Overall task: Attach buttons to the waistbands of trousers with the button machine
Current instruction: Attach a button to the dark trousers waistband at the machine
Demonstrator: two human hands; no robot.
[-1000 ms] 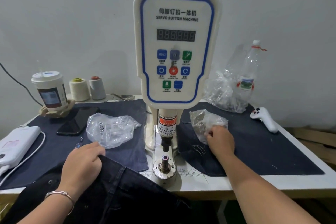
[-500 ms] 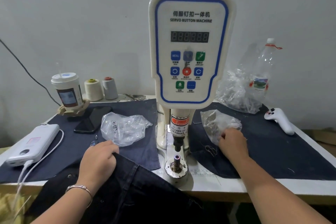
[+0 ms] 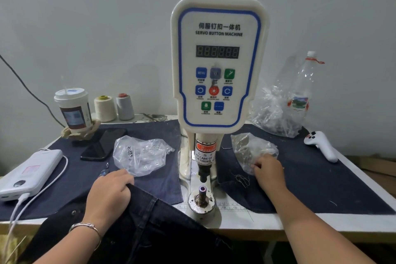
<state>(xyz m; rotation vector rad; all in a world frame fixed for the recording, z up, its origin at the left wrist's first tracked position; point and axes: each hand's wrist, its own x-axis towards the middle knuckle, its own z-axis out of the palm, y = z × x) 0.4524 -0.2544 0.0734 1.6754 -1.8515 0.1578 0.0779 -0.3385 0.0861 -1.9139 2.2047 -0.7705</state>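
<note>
Dark trousers (image 3: 150, 227) gripped by left hand (image 3: 108, 194), beside button machine (image 3: 218, 66).

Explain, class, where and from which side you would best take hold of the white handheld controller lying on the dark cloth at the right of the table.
Probably grip the white controller around its slim handle, the end nearer the table's front edge, coming from above. It lies flat on the dark cloth, and its wider head carries buttons best left unpressed.

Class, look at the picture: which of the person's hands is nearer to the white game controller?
Right. The right hand is left of the white game controller; the left hand lies beyond the button machine.
</note>
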